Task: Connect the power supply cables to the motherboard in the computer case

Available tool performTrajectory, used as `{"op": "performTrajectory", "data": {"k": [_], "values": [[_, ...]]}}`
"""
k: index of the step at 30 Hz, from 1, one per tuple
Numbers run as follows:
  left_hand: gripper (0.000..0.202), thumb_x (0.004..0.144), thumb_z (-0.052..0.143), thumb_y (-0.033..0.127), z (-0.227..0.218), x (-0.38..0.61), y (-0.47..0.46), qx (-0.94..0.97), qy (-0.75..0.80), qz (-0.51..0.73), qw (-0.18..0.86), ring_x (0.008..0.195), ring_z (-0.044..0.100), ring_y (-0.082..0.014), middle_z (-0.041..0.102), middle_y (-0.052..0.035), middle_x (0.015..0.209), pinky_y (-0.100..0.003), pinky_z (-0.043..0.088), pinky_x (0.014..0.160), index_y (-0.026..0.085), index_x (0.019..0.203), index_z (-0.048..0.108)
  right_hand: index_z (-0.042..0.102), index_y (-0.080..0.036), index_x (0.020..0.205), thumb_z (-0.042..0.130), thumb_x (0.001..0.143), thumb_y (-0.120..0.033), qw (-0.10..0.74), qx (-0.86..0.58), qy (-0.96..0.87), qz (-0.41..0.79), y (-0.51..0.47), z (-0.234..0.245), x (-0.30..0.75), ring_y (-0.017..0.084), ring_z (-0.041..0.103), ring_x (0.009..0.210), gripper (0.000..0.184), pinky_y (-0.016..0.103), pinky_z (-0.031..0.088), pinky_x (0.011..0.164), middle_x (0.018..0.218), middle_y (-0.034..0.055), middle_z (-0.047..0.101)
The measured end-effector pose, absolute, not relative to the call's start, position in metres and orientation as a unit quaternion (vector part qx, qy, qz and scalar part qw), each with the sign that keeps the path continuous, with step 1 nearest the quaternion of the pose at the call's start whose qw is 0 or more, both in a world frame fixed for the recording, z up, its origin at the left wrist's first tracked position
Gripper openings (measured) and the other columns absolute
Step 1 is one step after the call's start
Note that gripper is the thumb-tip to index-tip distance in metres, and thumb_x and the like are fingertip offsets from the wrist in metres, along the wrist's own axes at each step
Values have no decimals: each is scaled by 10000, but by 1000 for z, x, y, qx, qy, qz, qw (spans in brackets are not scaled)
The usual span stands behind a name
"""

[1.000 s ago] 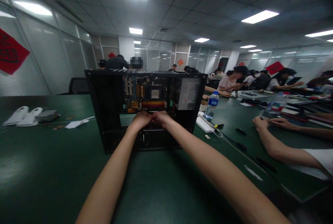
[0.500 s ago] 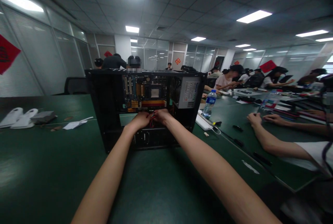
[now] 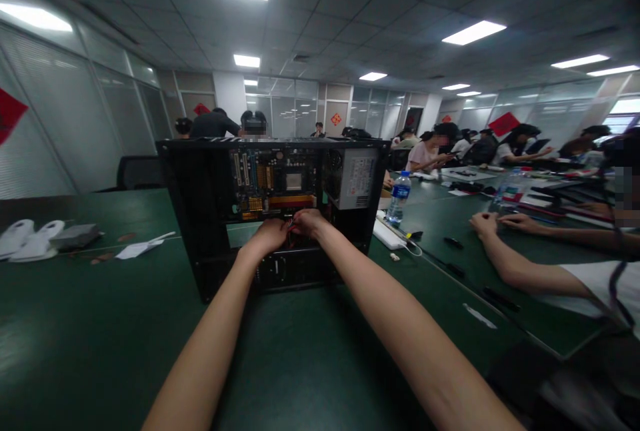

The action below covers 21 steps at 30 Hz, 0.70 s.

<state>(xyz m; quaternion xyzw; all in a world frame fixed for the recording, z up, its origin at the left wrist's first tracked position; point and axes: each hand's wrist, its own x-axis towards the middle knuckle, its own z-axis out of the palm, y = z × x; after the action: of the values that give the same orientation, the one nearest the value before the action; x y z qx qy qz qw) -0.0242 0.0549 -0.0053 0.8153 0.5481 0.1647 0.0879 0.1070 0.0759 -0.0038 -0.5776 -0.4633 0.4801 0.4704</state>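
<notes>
A black computer case [image 3: 197, 217] stands on the green table with its side open towards me. Inside it are a motherboard [image 3: 280, 174] with a red-and-yellow row of memory slots [image 3: 293, 201] and, at the upper right, a power supply [image 3: 357, 181] with a white label. Just below the motherboard, my left hand [image 3: 273, 234] and my right hand [image 3: 307, 223] meet with fingers bent inward. Thin red and dark wires [image 3: 291, 231] run between their fingertips, and both hands pinch them. The wire ends are hidden by the fingers.
Right of the case stand a water bottle [image 3: 399, 197] and a white power strip [image 3: 389, 234]. White slippers [image 3: 37, 241], a grey block [image 3: 75, 236] and paper [image 3: 143, 246] lie to the left. A co-worker's hands [image 3: 485, 223] rest on the table at right.
The view has shifted slightly, so the scene sits a little further left. Both hands stay at the wires below the motherboard, with only small finger movement.
</notes>
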Motion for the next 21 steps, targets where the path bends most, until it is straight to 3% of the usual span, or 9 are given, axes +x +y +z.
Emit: {"op": "performTrajectory", "data": {"k": [3, 5, 7, 9, 13, 21], "values": [[518, 986, 317, 431, -4, -25, 52, 816, 542, 180, 89, 877, 682, -258, 743, -163, 959, -297, 440, 712, 134, 912, 736, 576, -146, 813, 520, 818, 14, 459, -585, -509, 434, 58, 1, 114, 137, 615, 575, 170, 270, 533, 639, 661, 9, 589], [516, 984, 323, 436, -4, -25, 52, 818, 537, 187, 86, 879, 684, -257, 745, -159, 957, -298, 443, 718, 138, 890, 734, 616, -161, 946, 566, 858, -64, 453, -598, -571, 334, 39, 1, 125, 182, 658, 719, 140, 289, 508, 714, 807, 62, 652], [514, 983, 323, 435, -5, -25, 52, 818, 536, 190, 85, 897, 686, -261, 745, -158, 970, -303, 448, 732, 141, 885, 733, 617, -176, 1098, 536, 940, -227, 378, -627, -676, 77, 16, -3, 140, 246, 671, 811, 185, 333, 482, 737, 875, 114, 681], [509, 982, 325, 434, -7, -25, 53, 815, 540, 190, 88, 932, 686, -269, 741, -165, 1007, -311, 455, 758, 140, 901, 732, 650, -182, 1099, 415, 1006, -384, 291, -640, -708, -67, -4, -11, 155, 279, 682, 794, 324, 349, 460, 710, 855, 141, 698], [509, 980, 321, 438, -11, -24, 54, 810, 545, 199, 87, 988, 678, -285, 724, -183, 1081, -327, 467, 795, 129, 995, 725, 736, -172, 806, 292, 1027, -483, 197, -644, -725, -146, -21, -30, 175, 266, 691, 735, 585, 304, 401, 639, 803, 158, 721], [522, 986, 306, 416, -8, -19, 53, 792, 568, 219, 30, 1005, 676, -280, 722, -193, 1069, -333, 478, 841, 113, 987, 730, 753, -162, 771, 318, 1017, -371, 197, -579, -765, -201, 15, -44, 186, 231, 683, 724, 541, 289, 338, 606, 822, 124, 743]]}}
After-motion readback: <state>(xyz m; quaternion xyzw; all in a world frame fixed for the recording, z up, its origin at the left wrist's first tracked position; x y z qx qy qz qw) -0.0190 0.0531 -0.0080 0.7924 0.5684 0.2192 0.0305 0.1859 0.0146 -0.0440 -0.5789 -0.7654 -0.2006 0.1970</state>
